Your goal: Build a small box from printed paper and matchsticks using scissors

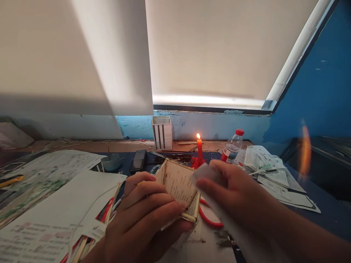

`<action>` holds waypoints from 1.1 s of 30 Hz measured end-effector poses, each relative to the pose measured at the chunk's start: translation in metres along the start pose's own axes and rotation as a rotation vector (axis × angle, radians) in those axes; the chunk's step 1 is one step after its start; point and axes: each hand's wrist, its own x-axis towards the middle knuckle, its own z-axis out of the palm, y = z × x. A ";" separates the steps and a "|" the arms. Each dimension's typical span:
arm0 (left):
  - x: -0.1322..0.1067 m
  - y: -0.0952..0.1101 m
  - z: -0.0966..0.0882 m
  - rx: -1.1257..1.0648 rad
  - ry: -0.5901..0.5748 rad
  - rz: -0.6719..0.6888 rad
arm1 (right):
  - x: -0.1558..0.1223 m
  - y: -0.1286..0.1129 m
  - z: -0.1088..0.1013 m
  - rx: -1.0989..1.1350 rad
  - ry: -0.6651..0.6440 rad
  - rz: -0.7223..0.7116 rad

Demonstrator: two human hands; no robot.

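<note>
**Too close to the flame**

A lit red wax candle is burning on the dark blue desk, and a scrap of white paper, pinched in the right hand, is passing just in front of it. A slip toward the flame could scorch or light that scrap, and a small open box of pale wooden sticks lined with printed paper, sitting just nearer the person than the candle, could catch as well. Squeezing too hard could also spring the box's thin joints.

The left hand is cradling the box, its fingers curled closed around one corner, with the tips pressing on the wooden edge. The right hand's fingers are nearly shut on the scrap, though exactly how tightly cannot be told.

Other things are crowding in around the candle: red-handled pliers are lying nearer the person, a clear plastic water bottle with a red cap is standing just to its right, loose printed sheets are spreading further right, and a black-and-white striped paper holder is standing behind it to the left.
</note>
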 end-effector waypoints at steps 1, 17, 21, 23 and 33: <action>0.000 0.000 0.000 0.006 0.004 0.001 | 0.003 0.002 -0.001 -0.026 0.045 -0.007; 0.003 -0.001 0.000 -0.004 -0.014 0.009 | -0.004 0.000 0.003 0.086 -0.114 -0.009; 0.004 -0.002 0.001 0.009 0.013 0.010 | 0.000 0.006 0.003 0.012 0.014 -0.055; 0.004 -0.003 0.002 0.003 0.009 0.015 | 0.002 0.006 0.003 -0.024 0.070 -0.047; 0.008 0.002 0.002 -0.009 -0.006 0.007 | -0.008 0.005 0.004 0.052 0.025 -0.057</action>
